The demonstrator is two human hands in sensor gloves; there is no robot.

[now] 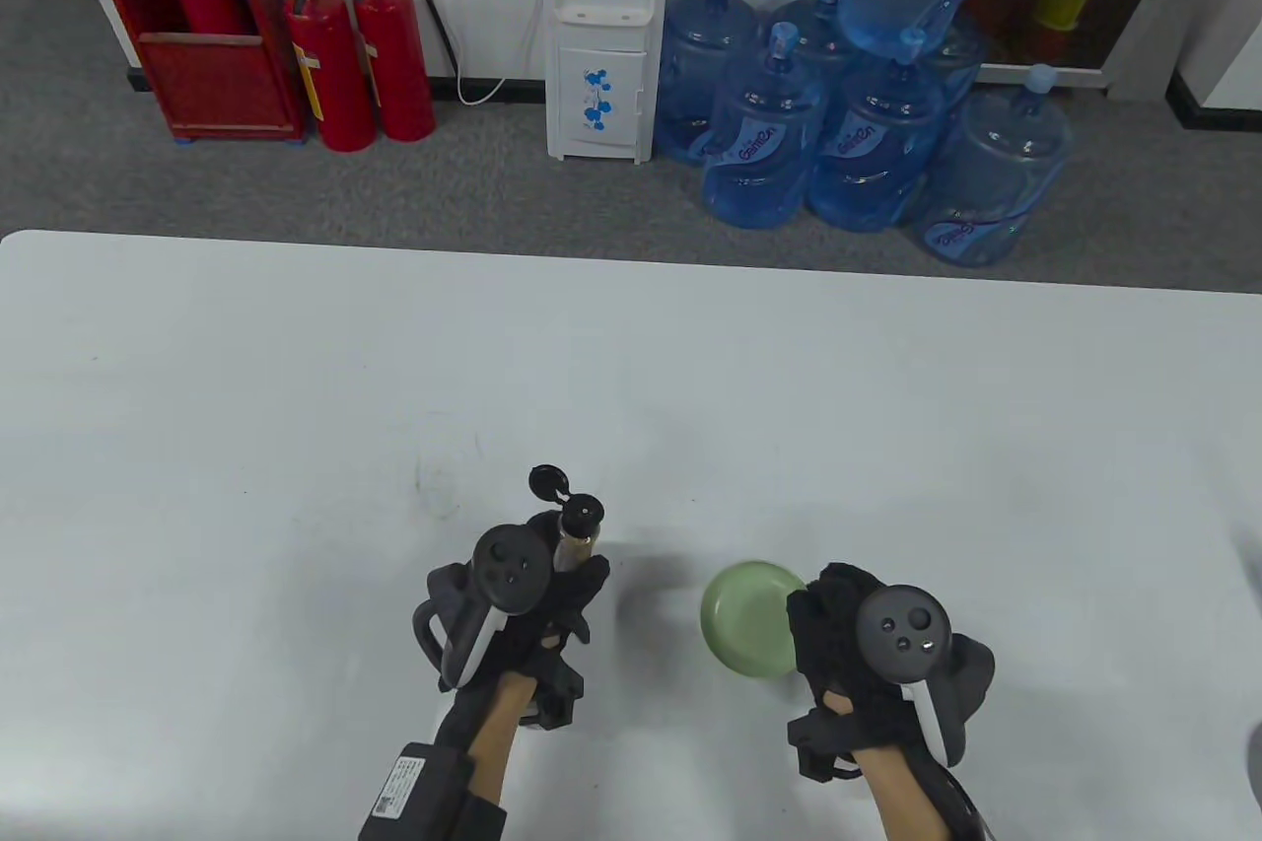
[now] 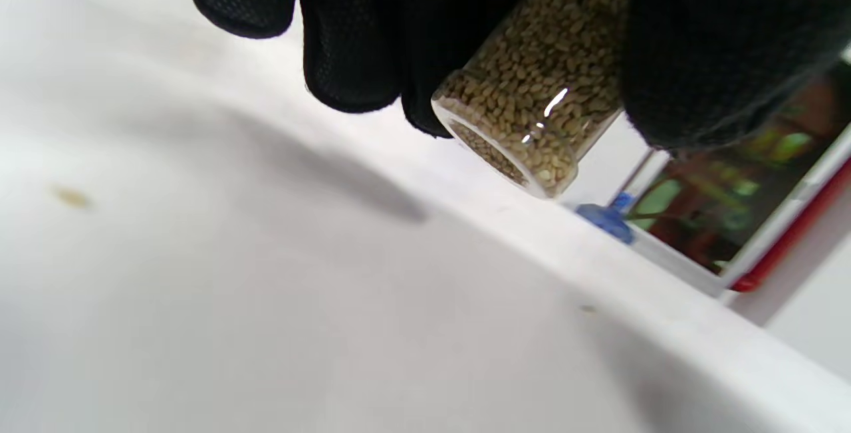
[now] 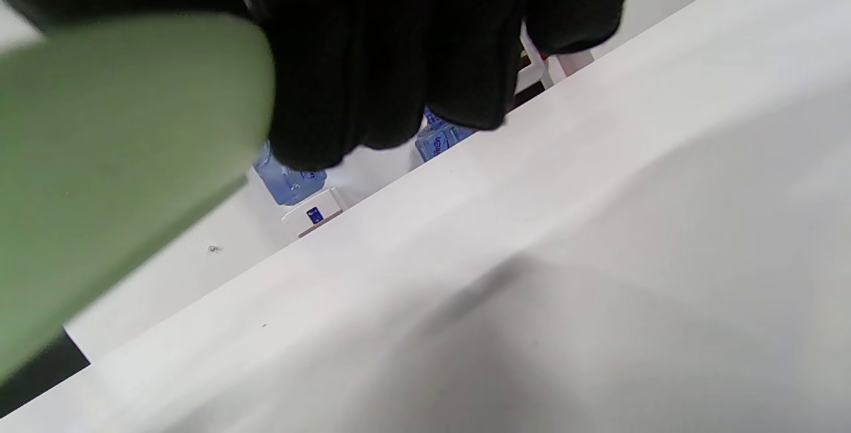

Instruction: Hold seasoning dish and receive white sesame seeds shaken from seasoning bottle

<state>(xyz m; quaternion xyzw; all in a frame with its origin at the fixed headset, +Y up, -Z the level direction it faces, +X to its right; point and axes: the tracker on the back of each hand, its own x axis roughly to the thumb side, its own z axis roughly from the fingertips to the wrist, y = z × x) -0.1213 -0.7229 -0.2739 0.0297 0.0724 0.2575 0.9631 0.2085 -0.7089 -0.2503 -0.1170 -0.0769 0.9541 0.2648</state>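
Observation:
My left hand [image 1: 552,590] grips a clear seasoning bottle [image 1: 575,532] of sesame seeds, held upright above the table, its black flip cap [image 1: 548,483] open. In the left wrist view the bottle's glass base [image 2: 532,114] shows full of tan seeds between my gloved fingers [image 2: 352,40]. My right hand [image 1: 838,629] holds a small green seasoning dish [image 1: 744,619] by its right rim, lifted off the table and to the right of the bottle. In the right wrist view the dish's underside [image 3: 113,153] fills the left side under my fingers [image 3: 399,54].
The white table [image 1: 296,407] stretches wide around both hands, its far edge [image 1: 631,259] beyond them. On the floor behind stand water jugs [image 1: 868,131], a water dispenser [image 1: 601,23] and fire extinguishers [image 1: 360,52].

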